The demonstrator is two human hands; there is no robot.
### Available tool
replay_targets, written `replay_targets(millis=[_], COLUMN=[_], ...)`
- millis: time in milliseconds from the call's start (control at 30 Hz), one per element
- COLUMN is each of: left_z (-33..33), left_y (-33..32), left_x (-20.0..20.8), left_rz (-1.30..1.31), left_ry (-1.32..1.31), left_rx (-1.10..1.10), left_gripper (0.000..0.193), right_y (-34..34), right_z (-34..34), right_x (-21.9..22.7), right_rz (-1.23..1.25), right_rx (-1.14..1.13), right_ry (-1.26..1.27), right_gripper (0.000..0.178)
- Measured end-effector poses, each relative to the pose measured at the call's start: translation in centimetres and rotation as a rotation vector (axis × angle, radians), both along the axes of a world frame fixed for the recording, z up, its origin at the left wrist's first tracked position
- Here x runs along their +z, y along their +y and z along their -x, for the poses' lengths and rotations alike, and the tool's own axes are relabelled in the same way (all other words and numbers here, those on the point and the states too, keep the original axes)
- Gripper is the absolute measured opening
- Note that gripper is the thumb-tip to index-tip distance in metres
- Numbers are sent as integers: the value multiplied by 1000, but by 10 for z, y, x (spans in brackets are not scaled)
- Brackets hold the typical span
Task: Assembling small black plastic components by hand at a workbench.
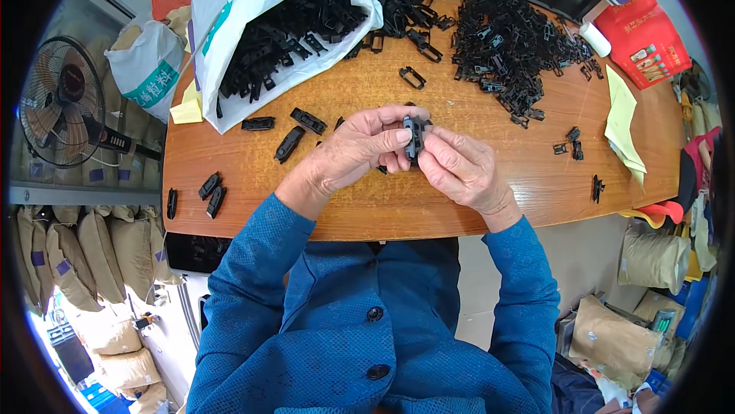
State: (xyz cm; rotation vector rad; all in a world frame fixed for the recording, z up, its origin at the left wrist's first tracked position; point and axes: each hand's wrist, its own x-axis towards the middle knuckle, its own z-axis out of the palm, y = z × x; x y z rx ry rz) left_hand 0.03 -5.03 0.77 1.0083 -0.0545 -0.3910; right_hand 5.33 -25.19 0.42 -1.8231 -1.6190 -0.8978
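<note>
Over the middle of the wooden table, my two hands meet on one black plastic part (pixel 414 138), which stands roughly upright between them. My left hand (pixel 366 142) is closed around it, thumb across its near face. The fingertips of my right hand (pixel 465 165) pinch its right side, hiding part of it. Just beyond lies a black oblong frame (pixel 413 77). Left of my left hand several black plastic pieces rest on the wood, among them an oblong piece (pixel 289 144) and another piece (pixel 308 120).
A white plastic bag (pixel 208 100) full of black parts lies open at the back left. A heap of small black parts (pixel 505 47) spreads at the back right. Yellow paper (pixel 624 119) and a red package (pixel 643 35) are at the right. A fan (pixel 65 85) stands far left.
</note>
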Motion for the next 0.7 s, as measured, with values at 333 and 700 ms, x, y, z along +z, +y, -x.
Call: replay_targets(millis=[333,700], left_z=[-13,-35], left_y=[-3,8], left_x=[-11,-8], left_rz=[-114,-753], left_ry=[-29,-175], left_rx=[248,259], left_gripper=[10,17], right_y=[10,36], right_z=[5,-26], right_x=[-19,-19], right_rz=[-197,-118], right_rx=[0,-153], right_ry=[896,926], right_gripper=[19,20])
